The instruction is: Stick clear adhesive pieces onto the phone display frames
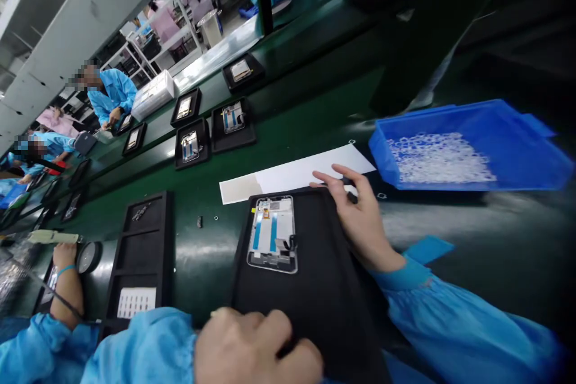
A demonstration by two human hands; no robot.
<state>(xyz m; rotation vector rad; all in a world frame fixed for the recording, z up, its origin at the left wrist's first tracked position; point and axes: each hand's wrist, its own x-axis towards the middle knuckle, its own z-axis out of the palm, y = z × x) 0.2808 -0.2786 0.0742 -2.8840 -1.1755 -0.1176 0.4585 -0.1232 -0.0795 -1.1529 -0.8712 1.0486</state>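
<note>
A phone body [272,234] with its inside showing, two blue strips across it, lies in a black tray [315,288] in front of me. My left hand [256,348] has its fingers curled over the tray's near left part; the fingertips are hidden. By the tray's far right edge is my right hand [362,216], index and middle fingers stretched forward. A slim dark thing [350,191] shows between its fingers, too blurred to name. Just beyond the tray lies a white paper strip [292,174], close to the right fingertips.
A blue bin [517,144] with many small white pieces stands at the right. To the left is a compartmented black tray [139,252]. Further trays with phone parts [191,144] line the green bench. A co-worker's hand [65,255] is at the far left.
</note>
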